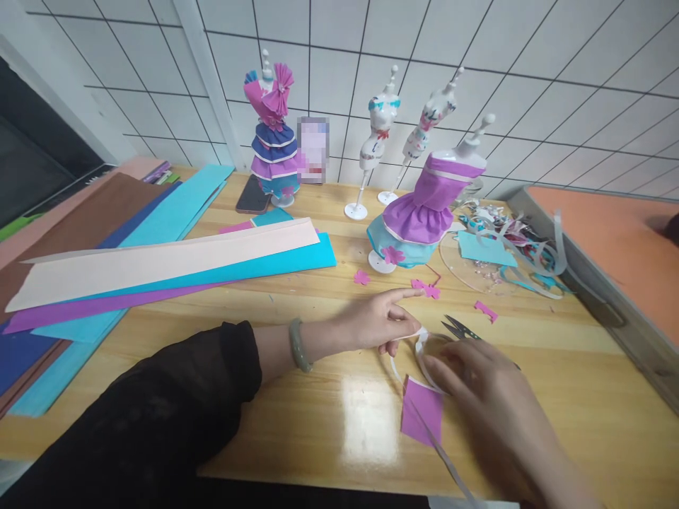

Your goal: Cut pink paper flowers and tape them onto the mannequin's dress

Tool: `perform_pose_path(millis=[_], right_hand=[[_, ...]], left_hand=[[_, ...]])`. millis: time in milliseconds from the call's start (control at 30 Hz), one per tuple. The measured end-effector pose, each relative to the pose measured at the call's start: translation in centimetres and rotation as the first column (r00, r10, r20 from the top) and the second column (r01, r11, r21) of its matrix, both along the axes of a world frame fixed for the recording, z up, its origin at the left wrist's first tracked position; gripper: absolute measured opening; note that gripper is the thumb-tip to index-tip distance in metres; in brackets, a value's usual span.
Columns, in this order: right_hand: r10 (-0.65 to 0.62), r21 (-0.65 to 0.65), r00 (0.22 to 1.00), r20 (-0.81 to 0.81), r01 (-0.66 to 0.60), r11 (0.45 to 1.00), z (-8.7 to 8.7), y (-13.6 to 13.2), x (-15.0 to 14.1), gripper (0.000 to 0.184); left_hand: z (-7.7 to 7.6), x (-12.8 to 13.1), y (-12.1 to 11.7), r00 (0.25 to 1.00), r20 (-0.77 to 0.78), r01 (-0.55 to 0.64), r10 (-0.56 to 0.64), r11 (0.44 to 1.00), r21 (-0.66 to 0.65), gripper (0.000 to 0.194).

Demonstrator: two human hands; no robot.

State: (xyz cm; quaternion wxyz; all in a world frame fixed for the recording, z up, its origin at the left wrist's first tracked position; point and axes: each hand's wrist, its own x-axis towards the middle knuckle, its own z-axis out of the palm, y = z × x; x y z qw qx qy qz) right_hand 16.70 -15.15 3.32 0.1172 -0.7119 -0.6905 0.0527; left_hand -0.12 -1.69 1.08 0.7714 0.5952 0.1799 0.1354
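My left hand [378, 322] pinches the end of a narrow white strip of tape between thumb and fingers, its index finger stretched out to the right. A roll of tape [423, 360] stands on edge between my hands. My right hand [491, 385], smeared by motion, is closed on the roll's right side. Below it lies a purple square of crepe paper [423, 417] with a white band along its top edge. A thin pale strip [450, 466] trails across the square towards the table's front edge. Black scissors [460, 328] lie just behind my right hand, their handles partly hidden.
A small dress form in a purple and blue paper dress [438, 191] stands behind my hands. A layered-dress form [273, 155] and two bare forms [380, 116] stand further back. Crepe paper sheets [175, 258] cover the left. Scraps [488, 247] and an orange-topped box [620, 247] are right.
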Motion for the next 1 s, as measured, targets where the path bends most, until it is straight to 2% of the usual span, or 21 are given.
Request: perform_pose_path(millis=[100, 233, 300, 467, 633, 733, 867, 1000], right_hand=[[0.044, 0.013, 0.999, 0.007, -0.044, 0.999, -0.5, 0.6, -1.5, 0.026], [-0.017, -0.004, 0.994, 0.112, 0.017, 1.000, -1.1, 0.5, -1.6, 0.025], [-0.030, -0.012, 0.984, 0.174, 0.033, 0.999, -1.0, 0.0, -1.2, 0.024], [-0.044, -0.008, 0.969, 0.243, 0.047, 0.999, -0.6, -1.4, 0.1, 0.028], [-0.031, -0.056, 0.949, 0.315, 0.051, 0.997, -1.0, -1.8, 0.9, 0.027], [-0.062, -0.059, 0.936, 0.348, 0.087, 0.994, -1.2, -1.7, 1.0, 0.024], [-0.138, -0.068, 0.932, 0.334, 0.170, 0.983, -1.1, -1.5, 0.8, 0.026], [-0.270, -0.104, 0.933, 0.237, 0.300, 0.948, -0.8, -1.2, 0.7, 0.030]], left_hand=[[0.1, 0.0, -0.1, 1.000, -0.012, 0.004, -0.003, 1.000, 0.022, 0.064], [0.0, 0.0, -0.2, 1.000, -0.024, -0.006, 0.008, 0.997, 0.072, 0.064], [0.0, 0.0, -0.3, 0.997, -0.060, -0.032, 0.041, 0.990, 0.141, 0.063], [0.8, -0.4, -1.0, 0.985, -0.144, -0.038, 0.096, 0.931, 0.363, 0.065], [1.5, -0.6, -1.4, 0.981, -0.144, -0.043, 0.129, 0.873, 0.485, 0.065], [1.5, -0.7, -1.0, 0.971, -0.168, -0.076, 0.172, 0.882, 0.465, 0.066], [1.4, -0.8, -0.6, 0.977, -0.199, -0.013, 0.082, 0.945, 0.326, 0.065], [1.5, -0.8, -0.8, 0.972, -0.231, 0.034, 0.036, 0.956, 0.291, 0.064]])
